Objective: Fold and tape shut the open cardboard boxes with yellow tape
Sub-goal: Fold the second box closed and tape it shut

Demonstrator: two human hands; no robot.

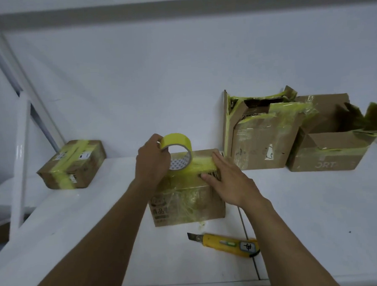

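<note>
A small cardboard box [186,204] stands closed in the middle of the white table, old yellow tape strands on its front. My left hand [152,164] grips a roll of yellow tape [179,150] held upright over the box's top left. A strip of tape [203,165] runs from the roll to the right across the lid. My right hand [228,180] lies flat with straight fingers, pressing the strip and lid down. Two open boxes with torn taped flaps stand behind on the right: a tall one [261,139] and a wider one [332,150].
A taped-shut box [72,165] sits at the far left of the table. A yellow utility knife [227,243] with its blade out lies in front of the middle box. A white metal frame [20,151] stands at the left edge. A wall is behind.
</note>
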